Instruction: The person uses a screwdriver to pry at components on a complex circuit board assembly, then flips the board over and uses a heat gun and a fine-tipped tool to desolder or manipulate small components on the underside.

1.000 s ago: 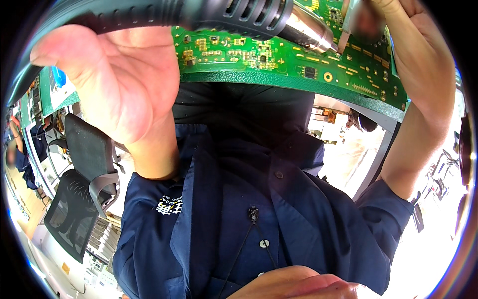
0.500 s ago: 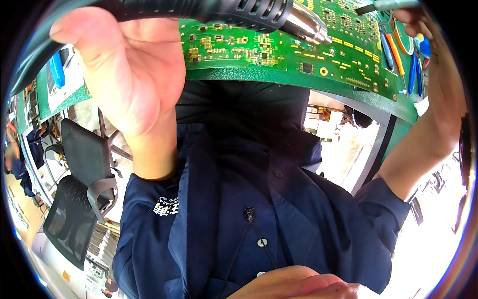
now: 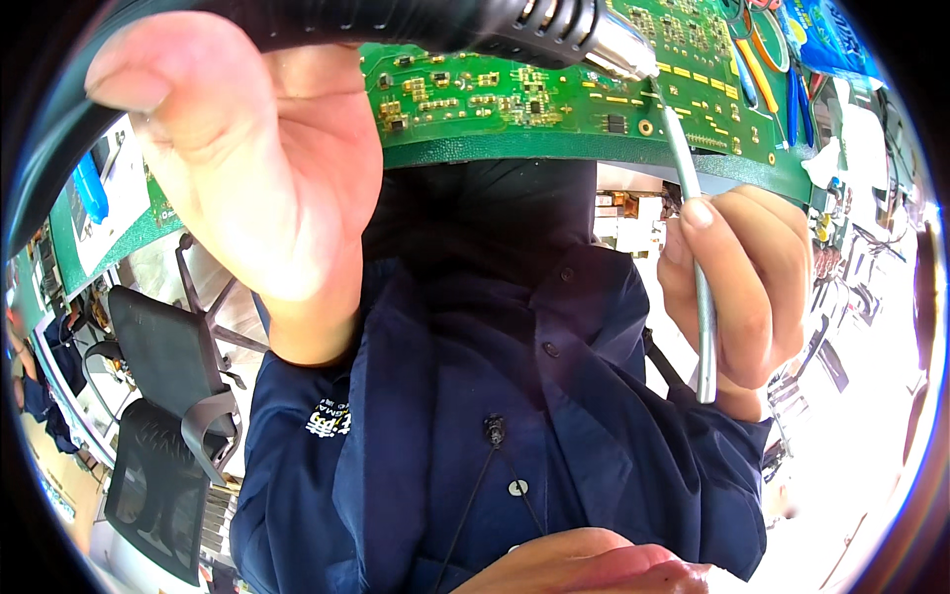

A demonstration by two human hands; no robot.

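Note:
My left hand [image 3: 267,168] is closed around the black handle of a hot air gun [image 3: 495,28], its fingers partly hidden behind it. The metal nozzle points down to the right, just over a green circuit board [image 3: 465,109] with many small parts. In my right hand [image 3: 747,277], thumb and fingers pinch slim grey metal tweezers [image 3: 683,158]. Their thin tip is at the board, right beside the nozzle end; I cannot tell whether it touches a part.
The board lies on a green-covered table [image 3: 495,148]. Pliers with blue handles [image 3: 800,109], an orange-handled tool [image 3: 757,69] and a blue packet [image 3: 826,40] lie at the far right. A blue tube-like object [image 3: 89,188] is at the left. A black office chair [image 3: 163,342] stands behind it.
My right hand has come from the upper right down and inward, bringing the tweezers' tip to the nozzle. The blue packet shows more fully. My left hand and the hot air gun have barely shifted.

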